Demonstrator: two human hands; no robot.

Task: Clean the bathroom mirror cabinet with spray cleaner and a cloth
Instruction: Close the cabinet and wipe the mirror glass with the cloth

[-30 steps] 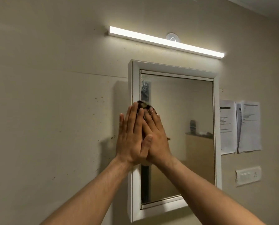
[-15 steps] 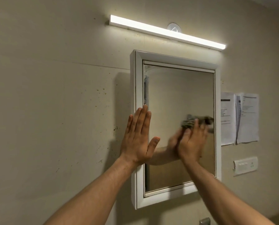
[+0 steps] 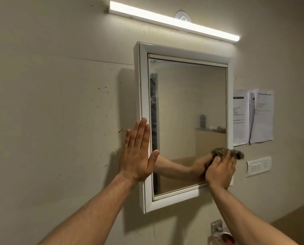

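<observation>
Left hand (image 3: 136, 152) flat, fingers spread straight, braced on the white frame's left edge of the mirror cabinet (image 3: 167, 200). Right hand (image 3: 220, 171) presses a bunched dark cloth (image 3: 225, 152) on the glass at its lower right corner, fingers curled over it. Unwiped glass lies up and left of the cloth, long axis vertical; right hand nearer, likely sweeps that way.

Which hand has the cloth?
The right hand, low at the mirror's right edge, grips the dark cloth. The left hand is empty, flat against the cabinet's left frame.
</observation>
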